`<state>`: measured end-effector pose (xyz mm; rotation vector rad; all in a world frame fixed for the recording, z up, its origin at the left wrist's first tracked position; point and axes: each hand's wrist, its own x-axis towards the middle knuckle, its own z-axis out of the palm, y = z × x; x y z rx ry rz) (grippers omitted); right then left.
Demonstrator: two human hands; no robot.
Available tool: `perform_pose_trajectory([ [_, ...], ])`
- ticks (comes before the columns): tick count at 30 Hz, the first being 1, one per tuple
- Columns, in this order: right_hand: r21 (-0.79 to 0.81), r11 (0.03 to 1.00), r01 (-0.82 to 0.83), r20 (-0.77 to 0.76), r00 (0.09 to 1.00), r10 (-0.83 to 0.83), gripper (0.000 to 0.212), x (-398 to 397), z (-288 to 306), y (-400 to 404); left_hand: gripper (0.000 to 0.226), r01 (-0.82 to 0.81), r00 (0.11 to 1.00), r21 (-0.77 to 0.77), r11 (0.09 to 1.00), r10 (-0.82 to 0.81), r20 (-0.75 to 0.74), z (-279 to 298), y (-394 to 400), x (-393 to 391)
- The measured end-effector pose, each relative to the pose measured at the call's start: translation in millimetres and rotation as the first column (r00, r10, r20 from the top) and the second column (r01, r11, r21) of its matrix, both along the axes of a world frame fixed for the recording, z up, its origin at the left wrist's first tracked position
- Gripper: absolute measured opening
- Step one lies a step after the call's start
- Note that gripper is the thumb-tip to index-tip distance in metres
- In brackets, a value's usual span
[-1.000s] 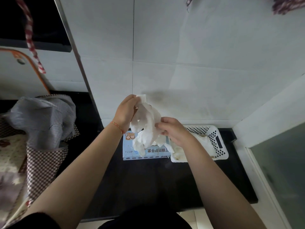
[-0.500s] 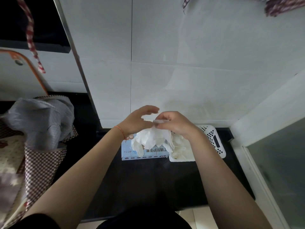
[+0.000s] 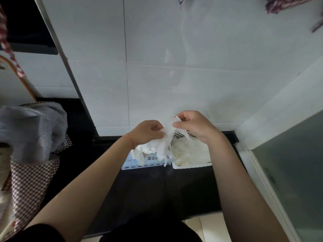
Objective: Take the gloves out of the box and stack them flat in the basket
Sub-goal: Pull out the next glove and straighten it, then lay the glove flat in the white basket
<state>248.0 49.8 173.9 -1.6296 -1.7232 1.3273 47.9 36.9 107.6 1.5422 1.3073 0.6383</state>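
I see my left hand (image 3: 148, 131) and right hand (image 3: 194, 127) pinching a thin translucent white glove (image 3: 167, 137) mid-frame, fingers curled, stretching it flat above the pale blue cardboard box (image 3: 139, 162) and white perforated plastic basket (image 3: 192, 165)

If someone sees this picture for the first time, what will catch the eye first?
Both hands, the left hand and the right hand, pinch a thin white glove at the picture's middle, above the counter. Under them sit the blue glove box and, to its right, the white basket holding gloves.
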Motion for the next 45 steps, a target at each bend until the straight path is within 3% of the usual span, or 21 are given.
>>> perform_pose_trajectory([
  [4, -0.001, 0.998, 0.061, -0.141, 0.988, -0.06, 0.011, 17.6, 5.3, 0.0, 0.004, 0.037, 0.998, -0.085, 0.996, -0.032, 0.059, -7.8, 3.3, 14.4],
  [8, 0.047, 0.986, 0.158, -0.167, 0.975, -0.148, 0.013, 43.4, 7.2, 0.7, 0.034, 0.058, 0.996, -0.179, 0.982, -0.044, 0.083, -16.4, 5.6, 32.6],
  [12, 0.059, 0.976, 0.209, -0.178, 0.965, -0.195, 0.015, 65.5, -1.8, 3.7, 0.034, 0.01, 0.97, -0.264, 0.964, 0.056, 0.238, -19.7, 9.5, 48.2],
  [15, 0.034, 0.97, 0.24, -0.16, 0.959, -0.232, 0.015, 78.3, -11.1, 8.7, 0.013, -0.04, 0.891, -0.349, 0.936, 0.191, 0.411, -19.2, 16.5, 60.1],
  [17, 0.033, 0.963, 0.269, -0.145, 0.954, -0.262, 0.014, 86.7, -19.8, 12.8, 0.018, -0.064, 0.873, -0.385, 0.921, 0.239, 0.426, -18.2, 23.2, 66.4],
  [19, 0.008, 0.953, 0.303, -0.129, 0.945, -0.3, 0.012, 97.9, -31.8, 17.7, 0.022, -0.085, 0.931, -0.339, 0.937, 0.196, 0.309, -21.1, 34.0, 77.1],
  [22, -0.089, 0.936, 0.339, -0.058, 0.937, -0.345, 0.011, 116.8, -61.3, 24.1, 0.023, -0.082, 0.995, -0.207, 0.975, 0.069, -0.07, -41.4, 53.7, 97.5],
  [26, -0.252, 0.912, 0.323, 0.093, 0.946, -0.309, 0.031, 145.7, -108.4, 24.5, 0.021, 0.066, 0.913, -0.143, 0.987, -0.118, -0.391, -77.7, 71.5, 129.2],
  [30, -0.216, 0.937, 0.276, 0.164, 0.956, -0.244, 0.018, 173.8, -143.9, 28.5, 0.03, 0.153, 0.743, -0.131, 0.98, -0.201, -0.639, -102.6, 83.9, 157.8],
  [32, -0.164, 0.957, 0.239, 0.229, 0.953, -0.199, 0.016, 182.7, -153.7, 33.0, 0.028, 0.128, 0.703, -0.122, 0.984, -0.177, -0.689, -111.7, 86.6, 165.6],
  [37, -0.126, 0.98, 0.156, 0.349, 0.931, -0.103, 0.031, 197.9, -175.3, 42.8, 0.032, -0.017, 0.775, -0.158, 0.987, -0.087, -0.626, -133.3, 86.8, 179.9],
  [40, -0.095, 0.993, 0.072, 0.433, 0.901, -0.024, 0.036, 202.7, -184.6, 46.2, 0.031, -0.106, 0.764, -0.156, 0.982, -0.02, -0.645, -137.6, 85.2, 185.7],
  [45, -0.064, 0.997, -0.049, 0.553, 0.83, 0.077, 0.038, 201.2, -190.1, 53.0, 0.022, -0.087, 0.55, 0.011, 0.996, 0.057, -0.833, -131.3, 78.4, 191.9],
])
